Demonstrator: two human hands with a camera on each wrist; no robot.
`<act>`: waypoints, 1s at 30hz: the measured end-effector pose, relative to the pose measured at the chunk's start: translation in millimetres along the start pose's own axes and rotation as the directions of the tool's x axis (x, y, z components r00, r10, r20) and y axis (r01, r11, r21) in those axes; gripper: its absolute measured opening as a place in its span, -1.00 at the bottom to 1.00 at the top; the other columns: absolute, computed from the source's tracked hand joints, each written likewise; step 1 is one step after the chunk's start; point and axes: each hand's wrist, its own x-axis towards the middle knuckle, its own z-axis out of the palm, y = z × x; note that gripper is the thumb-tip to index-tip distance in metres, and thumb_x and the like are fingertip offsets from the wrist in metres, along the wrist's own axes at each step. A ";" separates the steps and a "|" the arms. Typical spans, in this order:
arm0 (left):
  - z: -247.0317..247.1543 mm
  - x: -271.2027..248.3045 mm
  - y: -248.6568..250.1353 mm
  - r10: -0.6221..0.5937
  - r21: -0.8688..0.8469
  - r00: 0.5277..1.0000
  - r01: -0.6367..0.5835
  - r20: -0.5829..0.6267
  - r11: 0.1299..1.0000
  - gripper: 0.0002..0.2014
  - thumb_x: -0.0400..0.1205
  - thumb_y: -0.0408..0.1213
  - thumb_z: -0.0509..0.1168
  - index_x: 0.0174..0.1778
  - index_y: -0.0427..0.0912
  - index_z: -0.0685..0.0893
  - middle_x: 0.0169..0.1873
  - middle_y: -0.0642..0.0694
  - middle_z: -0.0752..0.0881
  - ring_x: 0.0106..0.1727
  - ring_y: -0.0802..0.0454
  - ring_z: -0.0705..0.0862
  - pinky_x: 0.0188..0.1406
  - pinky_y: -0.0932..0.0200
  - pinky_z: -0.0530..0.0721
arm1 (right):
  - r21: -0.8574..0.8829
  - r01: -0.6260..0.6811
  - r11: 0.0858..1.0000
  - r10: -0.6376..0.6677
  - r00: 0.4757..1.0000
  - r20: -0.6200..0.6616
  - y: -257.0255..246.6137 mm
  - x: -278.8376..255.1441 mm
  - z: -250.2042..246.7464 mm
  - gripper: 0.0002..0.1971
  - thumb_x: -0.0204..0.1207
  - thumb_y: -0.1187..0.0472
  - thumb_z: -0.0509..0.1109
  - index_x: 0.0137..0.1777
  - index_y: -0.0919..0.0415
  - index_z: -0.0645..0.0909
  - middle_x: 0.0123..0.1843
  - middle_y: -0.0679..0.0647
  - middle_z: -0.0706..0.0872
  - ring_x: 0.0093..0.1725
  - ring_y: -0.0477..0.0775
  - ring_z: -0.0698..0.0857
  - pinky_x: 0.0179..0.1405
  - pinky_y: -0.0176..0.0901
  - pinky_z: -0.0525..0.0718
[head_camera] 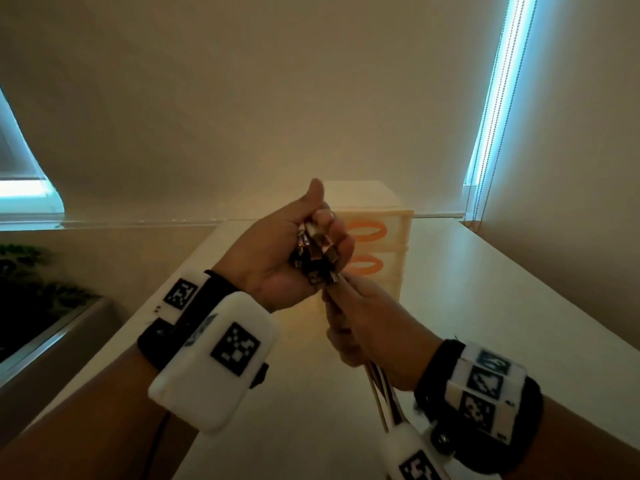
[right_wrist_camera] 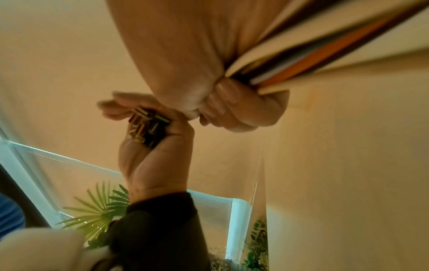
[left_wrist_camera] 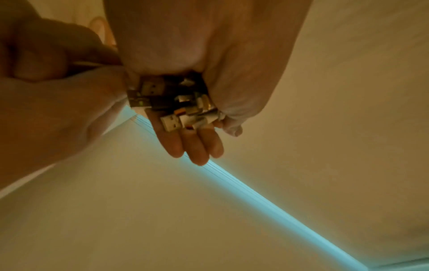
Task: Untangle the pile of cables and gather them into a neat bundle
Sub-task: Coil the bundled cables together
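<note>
The right hand is closed in a fist round the cables, which run as a straight bunch of white, black, grey and orange strands out of the fist toward the upper right of the right wrist view. The left hand, just above it at centre frame in the head view, cups the plugs with thumb raised; its fingers lie nearly straight under the cluster of metal USB ends, the thumb side pressing them in, so the grip is loose round the plugs. The two hands touch, the right fist's fingers against the heel of the left palm.

Both are held up in the air above a pale worktop, with free room on every side. The worktop's left edge runs diagonally down the lower left of the head view; its far edge meets the wall.

Behind the hands stands a pale drawer unit with orange oval handles. Green plants sit low at left behind glass. Bright window strips show at upper right and far left.
</note>
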 end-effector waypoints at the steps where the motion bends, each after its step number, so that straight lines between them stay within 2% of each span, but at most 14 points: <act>1: -2.1 2.1 -4.2 0.008 -0.012 0.999 -0.009 -0.035 1.000 -0.64 0.65 0.01 0.38 -0.36 -0.11 0.53 -0.51 0.06 0.52 -0.47 0.15 0.58 -0.31 0.16 0.75 | -0.014 -0.031 0.999 0.031 0.999 -0.012 3.1 -4.5 -1.0 -0.67 0.80 -0.10 0.12 -0.10 0.12 0.42 -0.46 -0.04 0.34 -0.55 -0.06 0.29 -0.59 -0.30 0.24; 4: -2.6 9.4 -13.5 0.057 -0.017 0.996 -0.058 -0.064 0.998 -0.69 0.54 -0.02 0.45 -0.32 -0.11 0.51 -0.52 0.07 0.46 -0.49 0.16 0.51 -0.30 0.20 0.69 | -0.019 -0.102 0.995 0.102 0.994 -0.036 0.6 -13.6 -4.2 -0.69 0.79 -0.08 0.14 -0.01 0.15 0.48 -0.44 -0.03 0.35 -0.52 -0.07 0.31 -0.56 -0.27 0.23; 6: -1.7 14.5 -17.3 0.169 0.093 0.983 -0.162 -0.070 0.982 -0.68 0.52 -0.01 0.44 -0.30 -0.09 0.47 -0.55 0.05 0.40 -0.51 0.14 0.45 -0.31 0.20 0.58 | 0.001 -0.137 0.991 0.137 0.990 -0.043 -0.2 -18.6 -5.7 -0.70 0.79 -0.07 0.14 0.04 0.16 0.51 -0.43 -0.03 0.36 -0.51 -0.07 0.32 -0.57 -0.26 0.25; 9: -1.8 22.7 -23.5 0.340 0.312 0.937 -0.301 -0.077 0.901 -0.63 0.66 -0.04 0.37 -0.33 -0.11 0.41 -0.58 0.01 0.37 -0.53 0.08 0.41 -0.37 0.12 0.49 | 0.034 -0.206 0.978 0.207 0.976 -0.059 4.3 -28.4 -4.0 -0.72 0.80 -0.05 0.15 0.09 0.15 0.53 -0.42 -0.02 0.38 -0.50 -0.07 0.32 -0.57 -0.25 0.26; 13: -10.8 31.1 -34.8 0.536 0.566 0.841 -0.407 -0.072 0.717 -0.55 0.77 -0.11 0.29 -0.44 -0.17 0.43 -0.61 -0.07 0.44 -0.55 -0.03 0.45 -0.40 0.04 0.61 | -0.039 -0.295 0.955 0.292 0.954 -0.065 11.3 -42.0 -0.6 -0.73 0.80 -0.02 0.13 -0.01 0.13 0.52 -0.43 -0.01 0.37 -0.53 -0.08 0.30 -0.55 -0.23 0.25; 15: -17.5 31.9 -40.0 0.595 0.702 0.804 -0.412 -0.020 0.581 -0.56 0.76 -0.09 0.31 -0.41 -0.21 0.49 -0.63 -0.10 0.50 -0.55 -0.07 0.50 -0.38 -0.01 0.69 | -0.122 -0.316 0.941 0.309 0.948 -0.075 12.2 -47.0 1.3 -0.72 0.80 -0.02 0.13 0.02 0.14 0.53 -0.44 -0.01 0.36 -0.54 -0.08 0.27 -0.56 -0.24 0.23; 18: -25.7 28.9 -47.8 0.607 0.843 0.787 -0.398 0.111 0.361 -0.60 0.73 -0.05 0.34 -0.31 -0.26 0.57 -0.62 -0.14 0.55 -0.56 -0.08 0.58 -0.35 -0.15 0.79 | -0.391 -0.283 0.876 0.264 0.959 -0.104 5.2 -54.4 1.6 -0.73 0.79 -0.02 0.15 0.14 0.16 0.54 -0.43 -0.01 0.40 -0.64 -0.12 0.32 -0.65 -0.30 0.30; 19: -28.6 27.5 -49.4 0.589 0.882 0.792 -0.384 0.163 0.273 -0.62 0.72 -0.03 0.35 -0.28 -0.24 0.59 -0.61 -0.11 0.56 -0.55 -0.06 0.61 -0.36 -0.11 0.78 | -0.492 -0.263 0.830 0.243 0.964 -0.107 0.9 -57.1 0.2 -0.73 0.78 -0.02 0.16 0.15 0.16 0.55 -0.41 -0.01 0.44 -0.67 -0.16 0.36 -0.67 -0.31 0.37; 21: -35.8 24.1 -51.0 0.517 0.938 0.816 -0.341 0.259 0.067 -0.65 0.69 0.03 0.36 -0.30 -0.14 0.61 -0.57 -0.01 0.57 -0.51 0.11 0.60 -0.43 0.18 0.62 | -0.675 -0.202 0.710 0.189 0.977 -0.094 -11.7 -63.4 -5.1 -0.77 0.77 -0.02 0.19 0.04 0.11 0.54 -0.36 -0.05 0.51 -0.62 -0.21 0.43 -0.65 -0.37 0.43; 22: -40.1 22.0 -51.3 0.469 0.948 0.833 -0.315 0.293 -0.034 -0.64 0.68 0.05 0.35 -0.33 -0.09 0.59 -0.55 0.03 0.54 -0.49 0.16 0.57 -0.44 0.30 0.50 | -0.774 -0.156 0.613 0.150 0.986 -0.079 -18.7 -66.5 -9.1 -0.78 0.77 -0.03 0.20 -0.03 0.06 0.52 -0.31 -0.08 0.53 -0.54 -0.20 0.48 -0.63 -0.45 0.42; 24: -47.0 17.2 -51.8 0.369 0.942 0.868 -0.286 0.333 -0.176 -0.62 0.68 0.08 0.31 -0.37 -0.07 0.52 -0.50 0.05 0.46 -0.40 0.13 0.53 -0.41 0.30 0.40 | -0.928 -0.061 0.367 0.067 0.997 -0.039 -33.4 -71.4 -14.8 -0.81 0.77 -0.07 0.19 -0.04 -0.03 0.48 -0.23 -0.12 0.54 -0.39 -0.18 0.53 -0.60 -0.53 0.45; 25: -49.5 15.2 -52.7 0.327 0.934 0.880 -0.290 0.345 -0.206 -0.60 0.68 0.09 0.28 -0.38 -0.08 0.49 -0.49 0.04 0.42 -0.37 0.10 0.51 -0.39 0.26 0.38 | -0.966 -0.024 0.257 0.040 0.999 -0.014 -40.3 -73.4 -15.9 -0.81 0.76 -0.10 0.18 -0.01 -0.05 0.47 -0.21 -0.12 0.54 -0.34 -0.17 0.55 -0.54 -0.54 0.49; 27: -49.1 11.4 -54.9 0.272 0.923 0.887 -0.325 0.373 -0.207 -0.58 0.68 0.09 0.23 -0.42 -0.07 0.43 -0.49 0.03 0.36 -0.39 0.09 0.45 -0.37 0.21 0.35 | -0.993 0.037 0.108 0.019 0.999 0.040 -52.1 -75.8 -15.4 -0.80 0.75 -0.14 0.16 0.01 -0.09 0.50 -0.18 -0.11 0.58 -0.30 -0.13 0.59 -0.48 -0.44 0.52; 30: -41.7 8.3 -57.0 0.226 0.914 0.886 -0.383 0.404 -0.133 -0.63 0.61 0.04 0.24 -0.51 0.13 0.36 -0.51 0.05 0.35 -0.45 0.16 0.41 -0.36 0.13 0.38 | -0.982 0.164 -0.091 -0.003 0.986 0.165 -66.0 -77.4 -13.1 -0.72 0.79 -0.16 0.03 -0.02 -0.17 0.53 -0.26 -0.15 0.51 -0.38 -0.17 0.52 -0.49 -0.39 0.42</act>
